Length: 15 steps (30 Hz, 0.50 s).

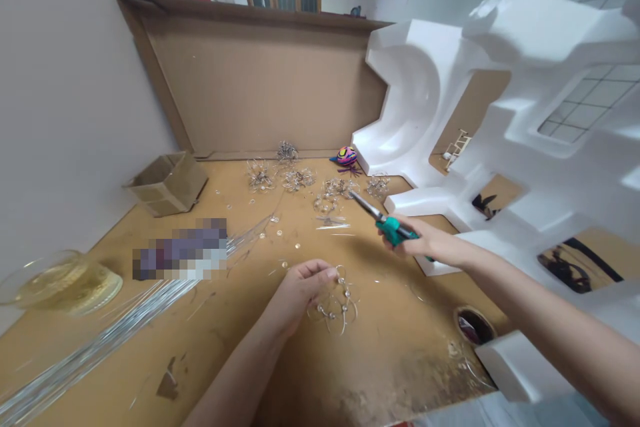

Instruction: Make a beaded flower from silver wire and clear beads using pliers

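Note:
My left hand (307, 283) is closed, its thumb and finger pinching a wire ring chain (344, 293) of thin silvery loops with small round beads. The chain hangs just above the brown tabletop (390, 347). In my right hand (417, 237) is a pair of long-nose pliers (397, 230) with green handles, the fingers wrapped round them. The plier jaws point up and left, apart from the chain, toward a pile of similar wire rings (340, 187). Short straight wire pieces (333, 222) lie on the table below that pile.
A bundle of long straight wires (150, 310) crosses the left side. A glass bowl (75, 283) of yellowish liquid and a cardboard box (167, 183) stand there. White foam packing (425, 100) rises at right, near a tape roll (474, 327). A colourful ball-like object (346, 156) lies at the back.

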{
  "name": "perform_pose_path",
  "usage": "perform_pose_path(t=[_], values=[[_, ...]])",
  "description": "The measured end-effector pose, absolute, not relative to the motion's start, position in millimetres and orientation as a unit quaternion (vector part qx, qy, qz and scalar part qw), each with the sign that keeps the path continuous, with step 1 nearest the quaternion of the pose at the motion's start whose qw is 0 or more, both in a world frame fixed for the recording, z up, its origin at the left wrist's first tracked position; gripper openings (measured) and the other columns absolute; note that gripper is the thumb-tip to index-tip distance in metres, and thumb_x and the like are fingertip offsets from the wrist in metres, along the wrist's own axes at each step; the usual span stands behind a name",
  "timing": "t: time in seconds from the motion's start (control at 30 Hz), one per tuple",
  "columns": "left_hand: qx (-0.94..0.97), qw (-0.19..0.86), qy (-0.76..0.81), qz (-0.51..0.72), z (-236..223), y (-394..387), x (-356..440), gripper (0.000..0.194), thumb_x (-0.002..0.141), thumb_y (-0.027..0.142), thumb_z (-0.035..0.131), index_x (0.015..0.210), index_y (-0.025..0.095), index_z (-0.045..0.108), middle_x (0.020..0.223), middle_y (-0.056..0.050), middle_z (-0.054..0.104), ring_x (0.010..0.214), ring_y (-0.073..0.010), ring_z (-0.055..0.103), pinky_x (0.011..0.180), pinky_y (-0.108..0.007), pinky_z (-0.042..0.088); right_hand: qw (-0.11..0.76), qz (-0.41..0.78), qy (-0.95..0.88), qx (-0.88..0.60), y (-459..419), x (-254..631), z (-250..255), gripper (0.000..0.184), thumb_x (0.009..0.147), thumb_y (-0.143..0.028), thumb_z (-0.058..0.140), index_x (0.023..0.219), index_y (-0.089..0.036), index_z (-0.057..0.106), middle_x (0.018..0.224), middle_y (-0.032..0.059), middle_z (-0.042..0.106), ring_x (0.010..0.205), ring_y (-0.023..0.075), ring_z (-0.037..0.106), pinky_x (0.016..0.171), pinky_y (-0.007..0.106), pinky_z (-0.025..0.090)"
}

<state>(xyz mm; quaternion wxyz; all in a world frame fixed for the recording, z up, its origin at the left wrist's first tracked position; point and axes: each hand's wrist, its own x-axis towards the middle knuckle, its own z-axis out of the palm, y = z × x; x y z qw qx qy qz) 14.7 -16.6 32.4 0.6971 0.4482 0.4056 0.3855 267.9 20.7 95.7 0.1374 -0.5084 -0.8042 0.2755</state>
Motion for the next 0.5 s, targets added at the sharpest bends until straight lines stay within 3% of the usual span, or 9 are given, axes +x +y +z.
perform_pose_path(t=[0.07, 0.17, 0.33, 0.5], values=[[0.444, 0.7, 0.401, 0.39, 33, -16, 16, 0.025, 0.066, 0.038, 0.069, 0.067, 0.014, 0.061, 0.049, 0.006, 0.042, 0.042, -0.0031, 0.023, 0.042, -0.02, 0.015, 0.126, 0.109, -0.837, -0.521, 15, 275, 102, 0.027, 0.07, -0.024, 0.05, 0.096, -0.017, 0.053, 0.081, 0.0053, 0.058, 0.07, 0.018, 0.052, 0.062, 0.028, 0.035], [0.443, 0.704, 0.393, 0.392, 33, -17, 16, 0.025, 0.066, 0.037, 0.069, 0.067, 0.014, 0.06, 0.049, 0.007, 0.039, 0.043, -0.0034, 0.021, 0.043, -0.02, 0.015, 0.051, -0.113, -0.895, -0.428, 3, 284, 102, 0.021, 0.073, -0.026, 0.05, 0.091, -0.016, 0.056, 0.082, 0.0085, 0.056, 0.074, 0.02, 0.049, 0.067, 0.031, 0.034], [0.456, 0.715, 0.375, 0.376, 27, -17, 17, 0.028, 0.067, 0.04, 0.068, 0.069, 0.014, 0.059, 0.048, 0.008, 0.032, 0.043, -0.0039, 0.019, 0.044, -0.021, 0.012, 0.053, -0.229, -0.914, -0.332, -20, 285, 107, 0.024, 0.082, -0.032, 0.045, 0.096, -0.016, 0.056, 0.08, 0.0083, 0.056, 0.071, 0.0185, 0.046, 0.067, 0.032, 0.033], [0.452, 0.73, 0.36, 0.366, 25, -17, 17, 0.027, 0.068, 0.04, 0.067, 0.068, 0.015, 0.057, 0.047, 0.009, 0.026, 0.043, -0.0044, 0.015, 0.043, -0.022, 0.009, 0.045, -0.261, -0.91, -0.319, -25, 276, 114, 0.023, 0.087, -0.032, 0.04, 0.092, -0.017, 0.057, 0.078, 0.007, 0.056, 0.068, 0.017, 0.046, 0.065, 0.031, 0.031]])
